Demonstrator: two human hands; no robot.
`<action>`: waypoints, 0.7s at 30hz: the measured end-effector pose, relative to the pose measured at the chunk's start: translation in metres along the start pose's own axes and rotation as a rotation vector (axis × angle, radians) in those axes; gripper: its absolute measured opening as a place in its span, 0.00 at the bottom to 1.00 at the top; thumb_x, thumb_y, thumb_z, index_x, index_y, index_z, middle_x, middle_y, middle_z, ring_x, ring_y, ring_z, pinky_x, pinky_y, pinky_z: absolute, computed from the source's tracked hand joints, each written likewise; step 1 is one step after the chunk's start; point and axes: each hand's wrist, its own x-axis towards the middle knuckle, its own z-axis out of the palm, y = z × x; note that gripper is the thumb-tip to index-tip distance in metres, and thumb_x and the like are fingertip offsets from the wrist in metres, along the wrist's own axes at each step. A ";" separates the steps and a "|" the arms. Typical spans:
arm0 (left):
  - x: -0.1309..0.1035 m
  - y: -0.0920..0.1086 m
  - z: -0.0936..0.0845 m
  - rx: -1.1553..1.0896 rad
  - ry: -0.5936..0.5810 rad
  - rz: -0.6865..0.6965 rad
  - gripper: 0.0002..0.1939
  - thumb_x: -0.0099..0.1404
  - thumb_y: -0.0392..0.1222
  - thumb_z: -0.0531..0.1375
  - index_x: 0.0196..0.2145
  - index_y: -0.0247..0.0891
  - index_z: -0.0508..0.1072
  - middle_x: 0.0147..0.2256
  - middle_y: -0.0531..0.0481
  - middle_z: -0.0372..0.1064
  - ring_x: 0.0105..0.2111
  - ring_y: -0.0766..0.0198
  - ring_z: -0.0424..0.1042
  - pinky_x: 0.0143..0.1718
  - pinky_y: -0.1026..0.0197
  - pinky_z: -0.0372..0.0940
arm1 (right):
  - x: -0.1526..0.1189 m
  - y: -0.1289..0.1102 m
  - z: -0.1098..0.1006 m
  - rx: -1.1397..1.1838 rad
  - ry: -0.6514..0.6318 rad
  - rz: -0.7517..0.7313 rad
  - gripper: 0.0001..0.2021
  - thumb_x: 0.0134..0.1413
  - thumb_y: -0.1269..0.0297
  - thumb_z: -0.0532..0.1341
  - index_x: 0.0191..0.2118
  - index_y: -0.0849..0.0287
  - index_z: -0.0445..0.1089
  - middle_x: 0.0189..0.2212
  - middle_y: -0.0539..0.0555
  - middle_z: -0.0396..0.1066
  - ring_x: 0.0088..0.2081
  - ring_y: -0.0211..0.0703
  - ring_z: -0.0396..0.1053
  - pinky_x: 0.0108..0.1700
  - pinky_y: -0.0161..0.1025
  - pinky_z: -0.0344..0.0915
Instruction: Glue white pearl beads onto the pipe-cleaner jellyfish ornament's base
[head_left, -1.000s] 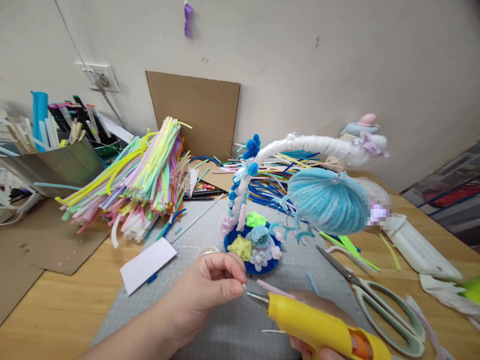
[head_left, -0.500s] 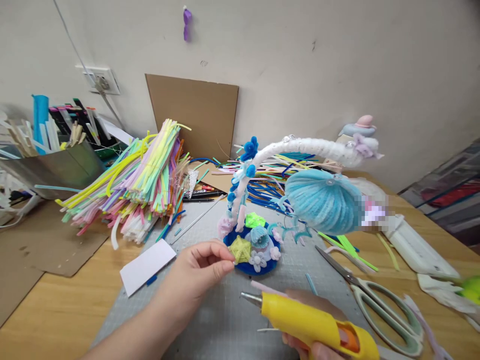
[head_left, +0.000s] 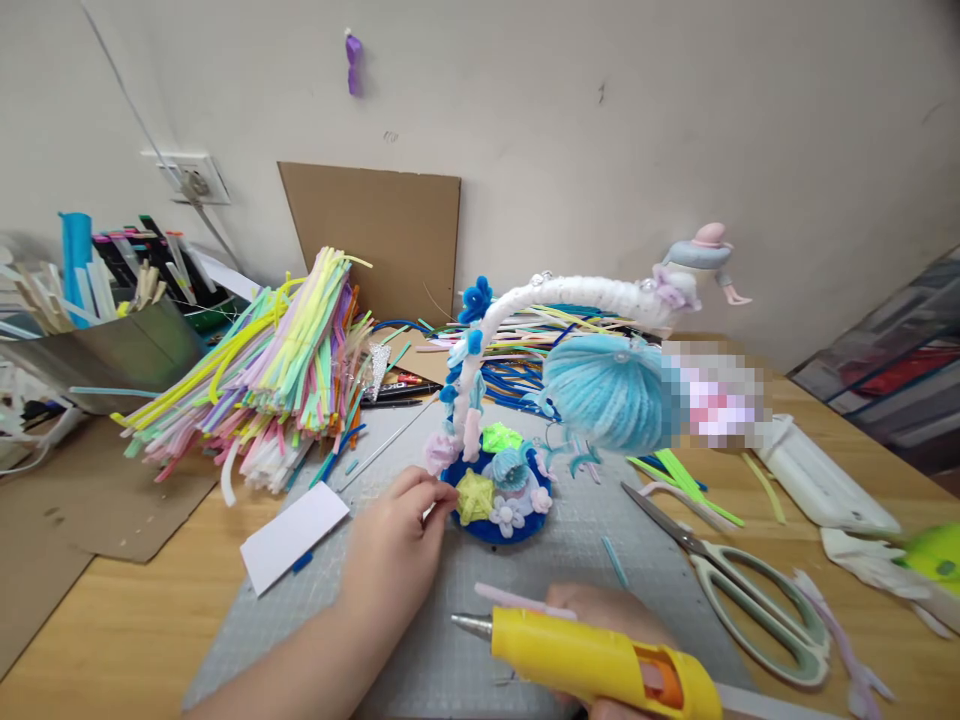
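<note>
My left hand (head_left: 401,540) has thumb and forefinger pinched together at the left rim of a round blue fuzzy base (head_left: 450,545), beside a yellow-green star (head_left: 475,497). Whatever lies between those fingertips is too small to make out. A white pipe-cleaner arch (head_left: 562,292) rises from the base, and a light-blue shell (head_left: 607,390) hangs under it. Small flowers (head_left: 507,516) and a little blue shell (head_left: 510,467) sit on the base. My right hand (head_left: 607,610) is wrapped around a yellow glue gun (head_left: 570,655), nozzle pointing left. A pale pink strip (head_left: 517,599) shows just above the gun.
Scissors (head_left: 757,600) lie on the right of the grey cutting mat (head_left: 300,640). Bundled pipe cleaners (head_left: 300,360) are at the left, a white card (head_left: 294,538) nearer. Loose pipe cleaners (head_left: 517,385) lie behind the arch. A metal container (head_left: 105,350) stands far left.
My left hand has moved from in front of the star to the base's left rim, still pinched. The glue gun has shifted left and slightly down. The whole view has drifted a little.
</note>
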 end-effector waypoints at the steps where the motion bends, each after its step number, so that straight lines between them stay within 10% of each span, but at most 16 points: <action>1: 0.000 0.001 0.001 0.034 -0.002 0.004 0.10 0.65 0.38 0.53 0.34 0.42 0.74 0.36 0.51 0.70 0.36 0.63 0.71 0.36 0.63 0.61 | 0.001 -0.001 0.000 0.007 0.010 -0.007 0.22 0.54 0.42 0.48 0.24 0.54 0.63 0.21 0.51 0.67 0.24 0.45 0.67 0.27 0.38 0.61; 21: 0.004 0.006 0.004 0.204 0.024 -0.057 0.11 0.65 0.40 0.53 0.36 0.46 0.76 0.37 0.52 0.74 0.37 0.62 0.72 0.35 0.64 0.60 | 0.002 -0.011 0.004 0.135 0.101 0.002 0.20 0.53 0.42 0.52 0.24 0.52 0.61 0.18 0.48 0.61 0.22 0.44 0.64 0.25 0.37 0.58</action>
